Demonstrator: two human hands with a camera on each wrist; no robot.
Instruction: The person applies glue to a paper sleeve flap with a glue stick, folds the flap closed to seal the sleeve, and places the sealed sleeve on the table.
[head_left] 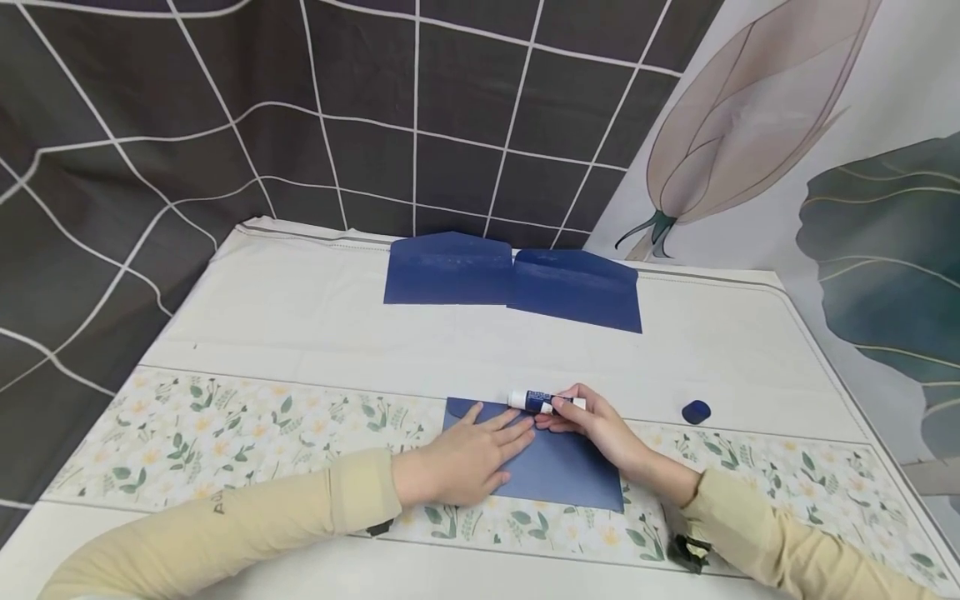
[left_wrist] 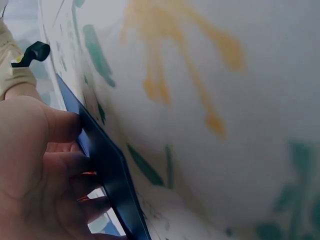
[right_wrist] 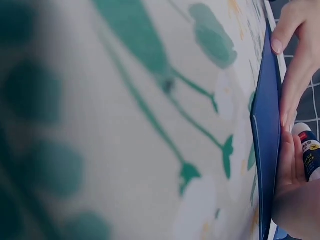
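Observation:
A dark blue envelope (head_left: 570, 479) lies on the flowered band of the table cover. My left hand (head_left: 467, 457) rests on its left part, palm down with fingers spread. With thumb and fingers my right hand (head_left: 600, 429) holds a glue stick (head_left: 534, 401) lying nearly level over the envelope's far edge; its white end points left. The right wrist view shows "glue stick" lettering on the tube (right_wrist: 307, 150), beside the envelope (right_wrist: 267, 130). Whether the glue touches the paper cannot be made out. In the left wrist view, the left fingers (left_wrist: 65, 122) press on the envelope (left_wrist: 107, 160).
A dark blue cap (head_left: 696, 412) sits on the table right of the right hand. Two more blue envelopes, one at left (head_left: 450, 271) and one at right (head_left: 581, 287), lie side by side near the table's back edge. A dark checked curtain (head_left: 375, 125) hangs behind.

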